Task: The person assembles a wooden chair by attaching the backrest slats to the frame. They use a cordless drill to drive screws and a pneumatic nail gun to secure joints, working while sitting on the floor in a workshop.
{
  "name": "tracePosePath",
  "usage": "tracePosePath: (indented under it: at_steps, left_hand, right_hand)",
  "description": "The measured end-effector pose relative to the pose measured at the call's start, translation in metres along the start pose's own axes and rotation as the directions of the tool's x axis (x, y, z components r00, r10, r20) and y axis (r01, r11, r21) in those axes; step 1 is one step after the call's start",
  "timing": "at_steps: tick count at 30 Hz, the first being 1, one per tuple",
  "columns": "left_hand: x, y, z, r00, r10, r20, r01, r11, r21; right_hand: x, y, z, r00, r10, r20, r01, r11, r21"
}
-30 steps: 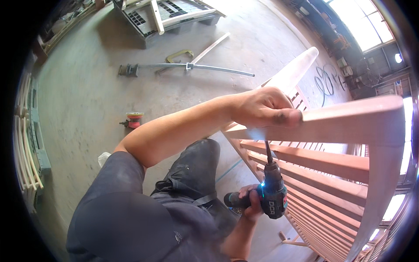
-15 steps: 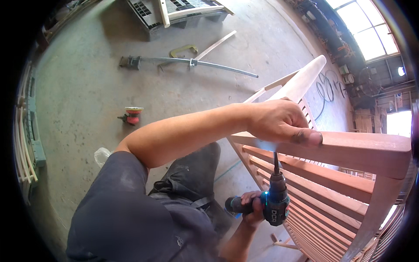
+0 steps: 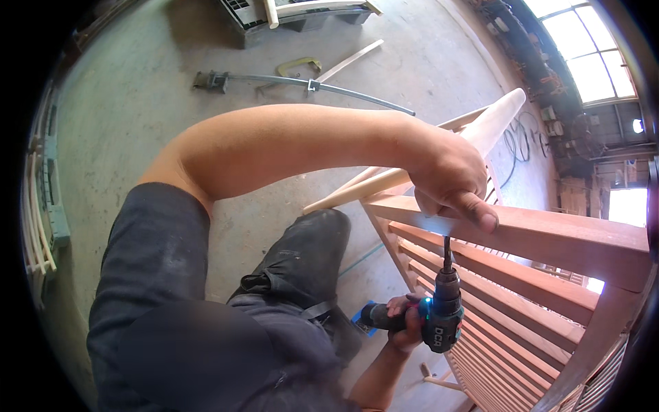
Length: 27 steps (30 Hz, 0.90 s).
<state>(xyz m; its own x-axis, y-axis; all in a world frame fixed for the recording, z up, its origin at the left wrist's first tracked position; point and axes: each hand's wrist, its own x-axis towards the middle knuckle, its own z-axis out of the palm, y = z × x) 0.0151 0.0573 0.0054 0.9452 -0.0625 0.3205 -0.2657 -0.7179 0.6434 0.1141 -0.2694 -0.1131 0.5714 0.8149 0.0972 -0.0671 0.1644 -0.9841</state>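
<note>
A slatted wooden chair or bench frame (image 3: 549,271) leans in front of me on the right. My left hand (image 3: 453,175) is closed over its thick top rail (image 3: 563,235), thumb on the near face and the other fingers mostly hidden behind. Below it, my right hand (image 3: 406,323) grips the handle of a black and teal cordless drill (image 3: 443,316). The drill points up, and its thin bit (image 3: 447,255) meets the lower part of the rail close to my left thumb. I cannot tell how deep the tip sits. A bluish light falls on the rail there.
On the floor beyond lie a long bar clamp (image 3: 343,90), a yellow-green C-clamp (image 3: 298,66) and a wooden stick (image 3: 351,60). A dark pallet (image 3: 240,31) stands at the far side. Curved wooden strips (image 3: 38,213) line the left edge. A hose (image 3: 525,141) coils behind the frame.
My left forearm has risen and bends more at the elbow, and that hand now points downward on the rail. The drill stays at the rail. My view has shifted slightly.
</note>
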Motion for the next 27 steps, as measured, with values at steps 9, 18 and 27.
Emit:
tracePosePath:
  at_steps: [9,18,27]
  left_hand:
    - [0.02,-0.011,0.005,0.989,0.134,-0.055,-0.136,0.99,-0.032]
    - [0.02,-0.007,0.005,0.996,0.078,-0.05,-0.08,0.997,-0.022]
    - [0.018,-0.003,0.003,0.997,0.064,-0.043,-0.067,0.996,-0.066]
  right_hand:
    - [0.006,0.001,-0.004,0.992,-0.059,0.116,0.057,0.998,0.024]
    - [0.007,0.0,-0.004,0.99,-0.047,0.136,0.045,0.999,0.022]
    - [0.006,-0.001,0.0,0.991,-0.039,0.126,0.036,0.999,0.025]
